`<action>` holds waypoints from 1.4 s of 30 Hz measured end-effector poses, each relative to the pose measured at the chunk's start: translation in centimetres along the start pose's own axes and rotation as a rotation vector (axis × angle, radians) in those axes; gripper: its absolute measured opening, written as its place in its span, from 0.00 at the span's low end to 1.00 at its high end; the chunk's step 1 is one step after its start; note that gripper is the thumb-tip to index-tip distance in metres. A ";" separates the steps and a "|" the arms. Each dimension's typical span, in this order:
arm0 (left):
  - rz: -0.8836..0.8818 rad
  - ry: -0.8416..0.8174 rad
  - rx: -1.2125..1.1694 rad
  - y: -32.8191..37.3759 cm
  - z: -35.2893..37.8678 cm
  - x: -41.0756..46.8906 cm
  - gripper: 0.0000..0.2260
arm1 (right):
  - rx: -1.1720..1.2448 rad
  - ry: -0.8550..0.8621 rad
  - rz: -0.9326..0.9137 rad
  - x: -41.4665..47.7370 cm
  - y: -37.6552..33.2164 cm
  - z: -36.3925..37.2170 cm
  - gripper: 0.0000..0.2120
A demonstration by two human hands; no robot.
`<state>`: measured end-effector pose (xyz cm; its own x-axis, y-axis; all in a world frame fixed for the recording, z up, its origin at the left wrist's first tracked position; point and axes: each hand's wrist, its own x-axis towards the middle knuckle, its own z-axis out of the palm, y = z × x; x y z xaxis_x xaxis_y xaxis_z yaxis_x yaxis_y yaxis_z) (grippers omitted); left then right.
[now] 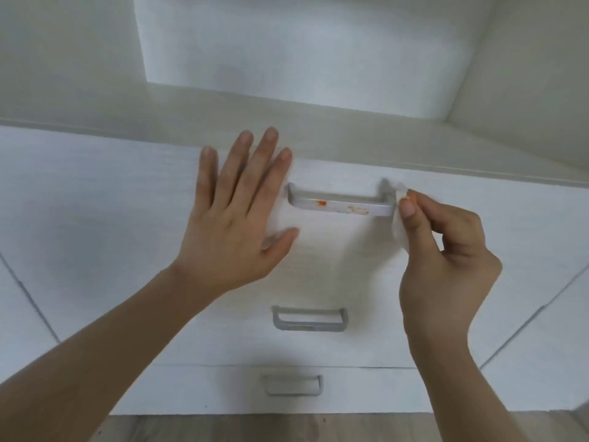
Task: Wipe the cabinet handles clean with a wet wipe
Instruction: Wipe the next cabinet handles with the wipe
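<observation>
The top drawer's grey handle (339,204) carries orange-red smears near its middle and right part. My right hand (446,260) pinches a white wet wipe (401,224) between thumb and fingers, and the wipe touches the handle's right end. My left hand (237,215) lies flat against the white drawer front (334,266) just left of the handle, fingers spread and holding nothing. Two more grey handles sit below: a middle handle (309,319) and a lower handle (291,385), both looking free of smears.
An open white shelf recess (302,52) rises above the cabinet top (318,135). White cabinet panels (541,362) flank the drawers on both sides. A strip of wooden floor (255,430) shows at the bottom.
</observation>
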<state>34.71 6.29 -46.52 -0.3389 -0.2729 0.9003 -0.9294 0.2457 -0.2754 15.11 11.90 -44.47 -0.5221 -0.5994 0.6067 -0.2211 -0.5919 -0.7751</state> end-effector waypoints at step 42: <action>-0.389 0.096 -0.216 4.4 1.5 -1.7 0.34 | -0.175 0.165 -0.573 -1.7 3.3 2.6 0.09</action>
<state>30.99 6.45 -49.75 0.0537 -0.2978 0.9531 -0.9299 0.3330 0.1564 17.41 9.61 -47.63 -0.3977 -0.1128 0.9106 -0.6287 -0.6893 -0.3600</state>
